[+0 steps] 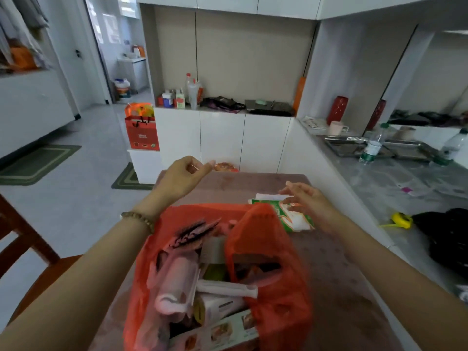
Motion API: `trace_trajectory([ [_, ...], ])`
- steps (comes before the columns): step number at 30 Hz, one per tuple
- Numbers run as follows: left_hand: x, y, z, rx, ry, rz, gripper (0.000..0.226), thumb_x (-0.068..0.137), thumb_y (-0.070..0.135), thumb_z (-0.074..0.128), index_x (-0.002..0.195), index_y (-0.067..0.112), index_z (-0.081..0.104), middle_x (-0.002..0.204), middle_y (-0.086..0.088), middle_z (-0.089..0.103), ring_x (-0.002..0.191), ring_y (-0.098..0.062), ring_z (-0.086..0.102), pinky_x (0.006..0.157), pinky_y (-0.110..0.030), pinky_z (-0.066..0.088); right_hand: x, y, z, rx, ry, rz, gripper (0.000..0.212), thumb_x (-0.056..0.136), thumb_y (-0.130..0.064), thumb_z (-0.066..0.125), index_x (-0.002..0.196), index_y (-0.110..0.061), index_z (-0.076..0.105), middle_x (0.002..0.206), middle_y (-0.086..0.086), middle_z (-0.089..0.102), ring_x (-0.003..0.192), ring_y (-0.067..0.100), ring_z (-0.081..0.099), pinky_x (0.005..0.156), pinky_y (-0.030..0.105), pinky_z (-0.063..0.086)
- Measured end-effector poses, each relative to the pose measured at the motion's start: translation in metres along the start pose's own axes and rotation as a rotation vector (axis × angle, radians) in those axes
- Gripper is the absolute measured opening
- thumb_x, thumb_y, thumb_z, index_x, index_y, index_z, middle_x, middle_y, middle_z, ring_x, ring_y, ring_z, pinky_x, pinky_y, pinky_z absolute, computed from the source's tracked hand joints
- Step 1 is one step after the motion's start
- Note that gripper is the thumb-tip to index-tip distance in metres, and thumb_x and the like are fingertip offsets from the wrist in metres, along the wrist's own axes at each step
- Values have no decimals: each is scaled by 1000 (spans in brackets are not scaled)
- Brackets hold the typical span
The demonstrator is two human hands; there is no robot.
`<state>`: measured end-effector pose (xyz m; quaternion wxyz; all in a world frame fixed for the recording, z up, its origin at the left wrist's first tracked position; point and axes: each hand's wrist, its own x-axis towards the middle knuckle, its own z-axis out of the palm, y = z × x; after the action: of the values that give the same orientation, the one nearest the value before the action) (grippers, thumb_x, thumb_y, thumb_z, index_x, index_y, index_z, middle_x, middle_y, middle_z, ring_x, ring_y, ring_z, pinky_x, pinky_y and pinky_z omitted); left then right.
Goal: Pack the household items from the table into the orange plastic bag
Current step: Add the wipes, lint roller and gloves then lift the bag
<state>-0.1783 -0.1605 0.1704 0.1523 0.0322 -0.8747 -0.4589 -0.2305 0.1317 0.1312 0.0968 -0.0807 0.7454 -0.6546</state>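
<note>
The orange plastic bag (273, 295) stands open on the pink-covered table (336, 272), stuffed with pink packets, a white tube and a printed box. Beyond it lies a green-and-white packet (295, 217) with a white slip on top. My right hand (307, 198) hovers right over that packet, fingers spread, touching or almost touching it. My left hand (186, 177) is raised above the bag's far left side, fingers loosely curled, with nothing visible in it. A small orange item (224, 167) rests at the table's far edge.
A grey counter (395, 183) runs along the right with a yellow tape measure (401, 220), a black bag (448, 236), metal trays and water bottles. White cabinets stand behind the table. A wooden chair (33, 254) is at the left, and an orange gift bag (141, 130) sits farther back.
</note>
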Motion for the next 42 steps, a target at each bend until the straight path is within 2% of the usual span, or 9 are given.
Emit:
trace_trajectory([
  [8, 120, -21, 159, 143, -492, -214, 69, 84, 57, 54, 130, 7, 49, 124, -9, 57, 98, -20, 57, 85, -33, 50, 108, 113, -101, 56, 193, 318, 45, 85, -36, 64, 119, -7, 57, 109, 8, 64, 98, 18, 60, 81, 32, 50],
  [12, 166, -59, 235, 167, -600, -427, 87, 82, 58, 57, 145, 8, 25, 146, -15, 38, 120, -29, 49, 93, -39, 47, 153, 178, -128, 6, 222, 401, 93, 47, -70, 77, 112, -6, 62, 114, 9, 68, 102, 23, 66, 83, 36, 54],
  [14, 181, -77, 265, 189, -649, -526, 89, 83, 58, 55, 147, 9, 17, 149, -16, 33, 124, -33, 48, 89, -40, 49, 166, 198, -133, 14, 210, 454, 75, 60, -57, 79, 110, -9, 51, 115, 4, 61, 102, 21, 61, 81, 32, 51],
  [18, 190, -117, 315, 289, -769, -603, 58, 93, 49, 44, 136, 10, 38, 139, -16, 48, 110, -30, 56, 91, -39, 51, 194, 251, -143, -54, 234, 484, 82, 60, -38, 86, 124, -2, 50, 122, 8, 62, 104, 20, 63, 75, 23, 53],
  [21, 186, -142, 348, 107, -656, -559, 35, 96, 24, 50, 127, 8, 50, 129, -14, 57, 106, -24, 58, 94, -35, 49, 210, 273, -144, -181, 227, 432, 72, 65, -25, 85, 124, -3, 50, 121, 7, 60, 106, 20, 61, 77, 23, 50],
  [26, 189, -168, 351, -187, -556, -820, 26, 81, 20, 71, 102, 7, 63, 79, -4, 70, 69, -18, 67, 63, -29, 53, 220, 272, -133, -75, 50, 546, 47, 66, -19, 84, 108, -10, 64, 104, 2, 71, 88, 14, 67, 71, 26, 57],
  [30, 197, -172, 336, -160, -651, -811, 37, 72, 23, 79, 104, 9, 68, 94, -11, 75, 84, -26, 73, 73, -37, 59, 217, 262, -123, -15, -35, 679, 42, 66, -22, 83, 104, -12, 69, 97, 5, 75, 87, 20, 71, 67, 32, 59],
  [37, 248, -133, 350, -294, -498, -602, 29, 84, 25, 68, 108, 10, 63, 104, -10, 69, 84, -20, 67, 73, -28, 53, 265, 221, -156, 164, 359, 331, 39, 70, -10, 81, 105, -10, 64, 95, 5, 70, 72, 8, 67, 52, 17, 54],
  [42, 257, -147, 379, -185, -491, -633, 43, 85, 17, 67, 123, 1, 56, 124, -18, 62, 109, -31, 62, 91, -37, 50, 278, 263, -153, 232, 672, 492, 62, 69, -19, 82, 120, -6, 51, 121, 14, 60, 98, 26, 62, 76, 41, 57],
])
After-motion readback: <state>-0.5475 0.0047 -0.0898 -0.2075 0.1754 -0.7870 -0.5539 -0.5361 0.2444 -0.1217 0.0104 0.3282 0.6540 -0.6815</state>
